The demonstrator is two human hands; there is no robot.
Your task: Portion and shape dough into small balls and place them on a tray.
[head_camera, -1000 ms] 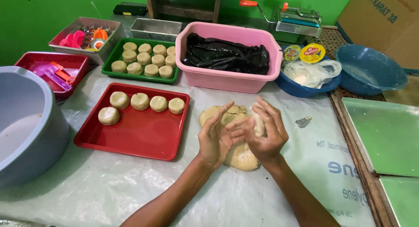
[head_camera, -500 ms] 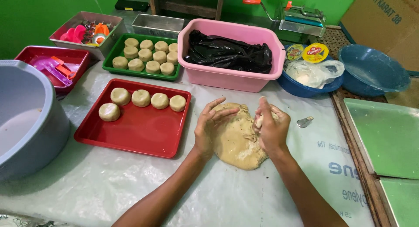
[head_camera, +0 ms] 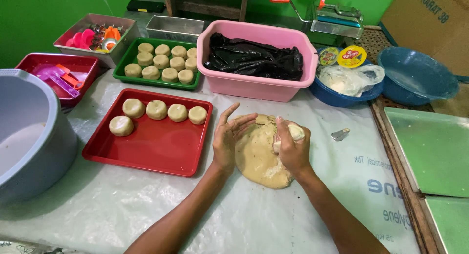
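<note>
plastic-covered table [head_camera: 122, 210] bears flat, speckled beige dough [head_camera: 259, 158]; right hand [head_camera: 292, 149] grips a lump.

Soft, matt beige dough slab [head_camera: 259, 158] lies on glossy translucent plastic sheeting [head_camera: 122, 210]; smooth, shiny red plastic tray [head_camera: 146, 144] beside it.

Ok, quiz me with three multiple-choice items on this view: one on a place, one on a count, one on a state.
1. Where does the big dough slab lie?
A. In the pink tub
B. On the table sheet, right of the red tray
C. In the grey basin

2. How many dough rounds are on the red tray?
A. Four
B. Seven
C. Ten

3. What is the right hand doing?
A. Resting flat and empty
B. Closed around a small dough piece
C. Holding a spoon

Answers:
1 B, the slab lies on the sheet beside the tray.
2 A, four rounds along its far side.
3 B, a pale lump shows in the fist.
</note>
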